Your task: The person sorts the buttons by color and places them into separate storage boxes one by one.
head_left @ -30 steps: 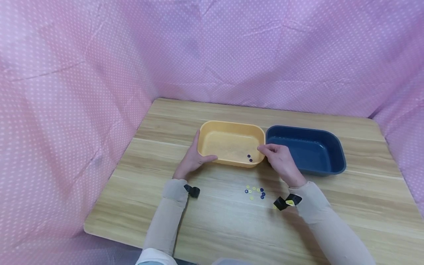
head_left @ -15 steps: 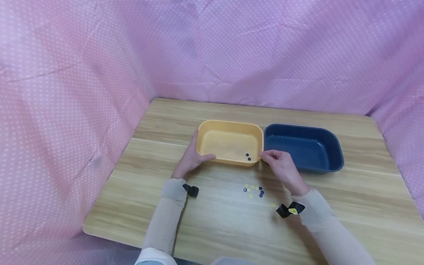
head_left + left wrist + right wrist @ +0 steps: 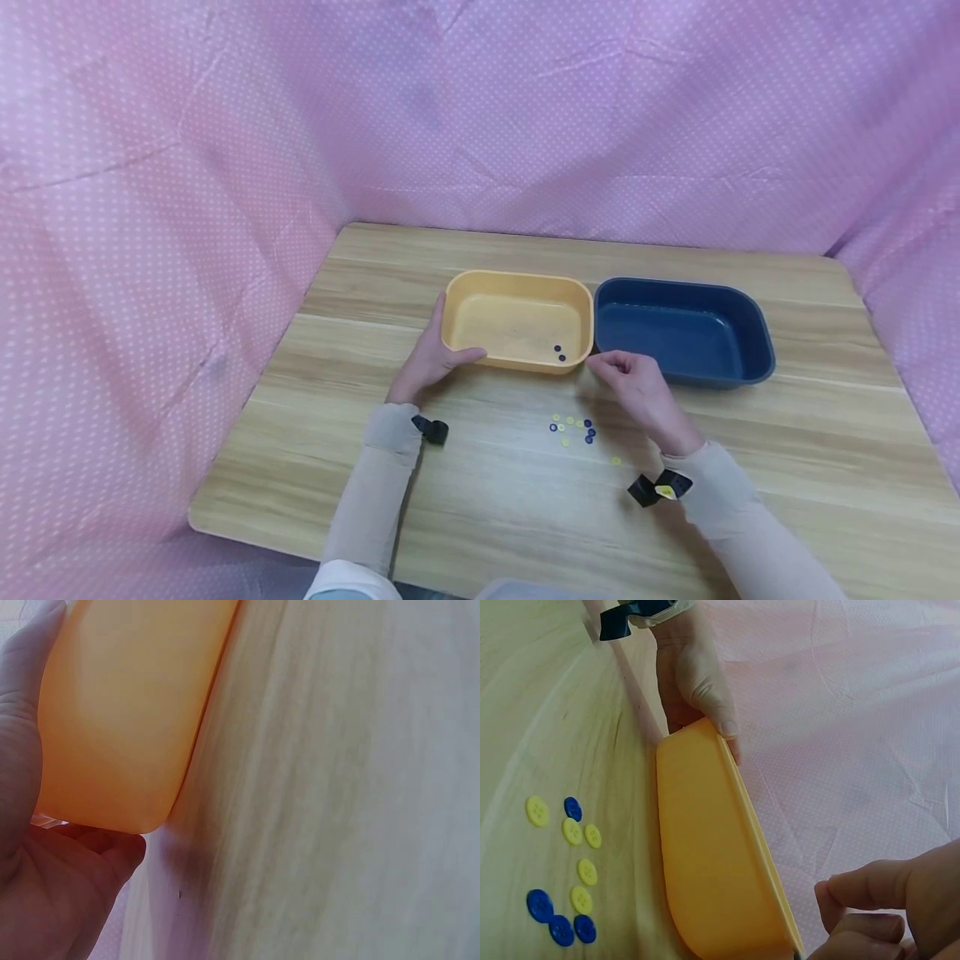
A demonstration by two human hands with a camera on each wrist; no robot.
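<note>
My left hand (image 3: 431,358) grips the left end of a yellow plastic bin (image 3: 517,365), thumb along the front rim and fingers round the end wall. Two dark blue buttons (image 3: 559,353) lie inside, near its front right corner. My right hand (image 3: 637,392) hovers just outside that corner, thumb and index fingertips brought together. In the right wrist view its index finger (image 3: 870,885) is bent and the others curl in; no object shows between the tips. On the table in front of the bin lie several yellow buttons (image 3: 587,871) and blue buttons (image 3: 561,930).
Close against the yellow bin's right side stands a dark blue bin (image 3: 682,333). A single yellow button (image 3: 617,461) lies apart, near the right wrist camera (image 3: 643,491). Pink dotted cloth (image 3: 525,125) hangs behind and beside the wooden table (image 3: 300,450).
My right hand has drawn back from over the yellow bin's right rim to just outside its front right corner. The left hand keeps its grip, and the buttons lie as before.
</note>
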